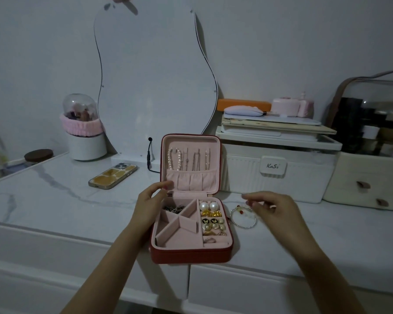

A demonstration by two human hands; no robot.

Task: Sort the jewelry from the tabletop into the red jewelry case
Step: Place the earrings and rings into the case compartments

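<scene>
Right of the red jewelry case [191, 253], right hand [272, 208] hovers, grip loose, empty, over bracelet [243, 217]; left hand [151, 203], empty, steadies case. Next: pinch bracelet.

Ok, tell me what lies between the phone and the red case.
In the head view, bare marble tabletop separates the phone from the red case.
</scene>
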